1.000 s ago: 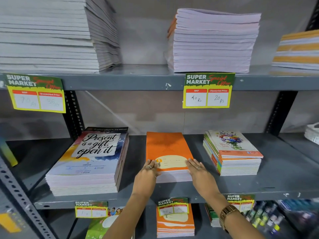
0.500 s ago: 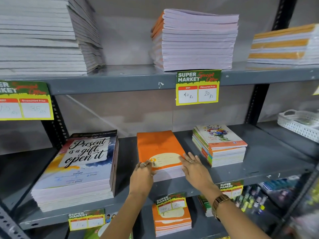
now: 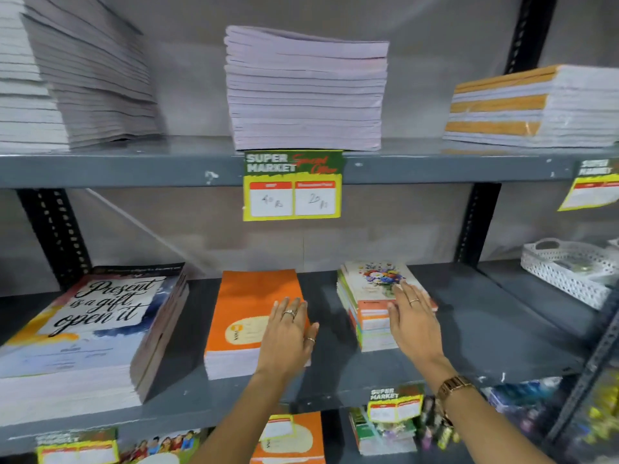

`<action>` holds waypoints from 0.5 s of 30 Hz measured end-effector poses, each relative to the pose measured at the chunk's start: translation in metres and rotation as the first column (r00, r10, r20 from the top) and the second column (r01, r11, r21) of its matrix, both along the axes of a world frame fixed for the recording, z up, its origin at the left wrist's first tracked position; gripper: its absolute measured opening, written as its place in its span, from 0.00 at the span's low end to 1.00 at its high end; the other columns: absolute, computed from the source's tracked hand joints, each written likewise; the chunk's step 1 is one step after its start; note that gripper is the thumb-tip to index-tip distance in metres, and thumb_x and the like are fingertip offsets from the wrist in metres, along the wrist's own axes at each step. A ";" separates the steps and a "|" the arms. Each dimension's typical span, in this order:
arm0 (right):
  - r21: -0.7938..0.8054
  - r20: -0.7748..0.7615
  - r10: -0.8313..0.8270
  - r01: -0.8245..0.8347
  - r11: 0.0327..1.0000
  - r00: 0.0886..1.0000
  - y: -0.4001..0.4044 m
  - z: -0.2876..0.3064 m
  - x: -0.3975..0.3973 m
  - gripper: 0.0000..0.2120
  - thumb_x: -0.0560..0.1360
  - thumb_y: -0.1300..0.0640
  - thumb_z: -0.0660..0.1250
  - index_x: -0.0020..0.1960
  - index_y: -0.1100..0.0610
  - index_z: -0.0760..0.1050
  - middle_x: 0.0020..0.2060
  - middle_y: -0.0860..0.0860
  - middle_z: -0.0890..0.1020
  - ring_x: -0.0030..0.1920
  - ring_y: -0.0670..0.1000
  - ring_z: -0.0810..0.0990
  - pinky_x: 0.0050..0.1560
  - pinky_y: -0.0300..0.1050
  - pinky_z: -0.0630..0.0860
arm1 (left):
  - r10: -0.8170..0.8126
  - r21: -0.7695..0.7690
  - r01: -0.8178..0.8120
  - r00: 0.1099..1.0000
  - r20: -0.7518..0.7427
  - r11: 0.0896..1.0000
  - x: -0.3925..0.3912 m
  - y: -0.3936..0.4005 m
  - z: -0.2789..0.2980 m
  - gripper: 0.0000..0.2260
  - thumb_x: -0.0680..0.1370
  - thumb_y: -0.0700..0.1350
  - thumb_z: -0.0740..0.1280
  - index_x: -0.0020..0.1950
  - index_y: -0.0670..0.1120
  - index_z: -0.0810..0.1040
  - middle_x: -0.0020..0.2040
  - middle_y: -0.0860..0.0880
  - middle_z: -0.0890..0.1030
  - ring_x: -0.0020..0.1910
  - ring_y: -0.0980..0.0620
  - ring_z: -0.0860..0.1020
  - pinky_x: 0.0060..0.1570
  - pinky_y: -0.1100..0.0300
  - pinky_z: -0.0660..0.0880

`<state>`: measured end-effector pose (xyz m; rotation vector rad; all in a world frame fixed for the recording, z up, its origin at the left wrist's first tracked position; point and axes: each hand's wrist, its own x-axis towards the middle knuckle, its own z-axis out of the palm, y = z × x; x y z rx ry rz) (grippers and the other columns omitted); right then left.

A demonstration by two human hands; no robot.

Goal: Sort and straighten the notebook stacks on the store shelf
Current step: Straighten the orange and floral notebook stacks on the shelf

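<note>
No grip yet: left hand [image 3: 288,333] flat on the orange stack [image 3: 248,316], right hand [image 3: 413,316] open on the floral stack [image 3: 375,296], steadying both to square them.

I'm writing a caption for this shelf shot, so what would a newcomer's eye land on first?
Probably the bright orange notebook stack at the middle of the lower shelf, with the left hand flat on its top cover. Just right of it, the right hand lies on the flower-cover stack. The large "Present is a gift, open it" stack at the left and the yellow-green price tag hanging from the upper shelf edge also stand out.
</note>
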<state>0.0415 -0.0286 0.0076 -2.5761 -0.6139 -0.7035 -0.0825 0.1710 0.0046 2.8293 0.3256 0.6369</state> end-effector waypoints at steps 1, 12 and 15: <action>-0.020 -0.027 -0.009 0.009 1.000 1.000 -0.008 0.000 0.009 0.19 0.78 0.59 0.62 0.67 0.65 0.70 0.67 0.61 0.72 0.69 0.58 0.68 0.73 0.54 0.58 | -0.001 -0.028 0.001 1.000 0.007 1.000 0.009 -0.009 0.001 0.24 0.81 0.54 0.50 0.74 0.45 0.58 0.76 0.47 0.61 0.76 0.48 0.53 0.75 0.56 0.43; 0.053 -0.416 0.061 -0.043 0.998 0.907 -0.048 0.008 0.084 0.18 0.79 0.50 0.57 0.62 0.60 0.70 0.57 0.59 0.79 0.58 0.60 0.74 0.54 0.51 0.74 | -0.070 -0.244 0.039 0.990 -0.121 0.969 0.081 -0.081 -0.005 0.27 0.79 0.56 0.53 0.74 0.43 0.55 0.76 0.44 0.59 0.76 0.47 0.53 0.75 0.52 0.48; 0.180 -0.535 0.122 -0.028 0.983 0.836 -0.044 0.009 0.093 0.17 0.79 0.50 0.59 0.62 0.59 0.72 0.52 0.59 0.81 0.52 0.58 0.80 0.46 0.46 0.75 | -0.070 -0.345 0.020 0.989 -0.131 0.938 0.086 -0.085 -0.002 0.28 0.78 0.57 0.56 0.73 0.44 0.56 0.73 0.43 0.64 0.74 0.45 0.58 0.74 0.48 0.55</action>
